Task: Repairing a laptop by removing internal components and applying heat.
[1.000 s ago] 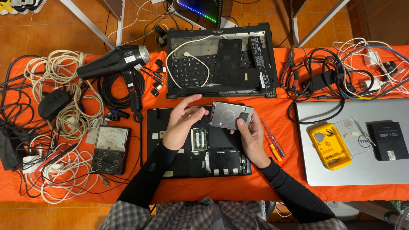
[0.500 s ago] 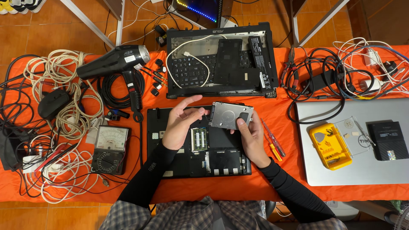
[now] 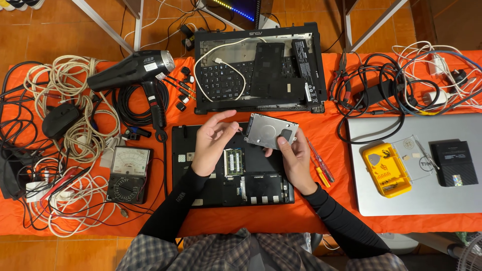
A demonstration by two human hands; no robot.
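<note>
Above the opened laptop [image 3: 231, 165] at mid-table, the right hand [image 3: 296, 160] grips a silver drive [image 3: 271, 131] by its lower edge; the left hand [image 3: 213, 143] hovers half-open just beside it. Stiff, smooth and probably shock-sensitive, it is best held by its side edges.

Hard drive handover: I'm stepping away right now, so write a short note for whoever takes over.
Right hand: grips the silver hard drive by its lower edge, raised over the opened black laptop.
Left hand: open, fingers curled beside the drive's left end, not clearly touching it.
Things: laptop lies bottom up, cover off, memory sticks exposed. Screwdrivers lie on the orange cloth to its right.
Done: drive is out of the laptop.
Left: drive is not yet set down anywhere; laptop remains open.
</note>
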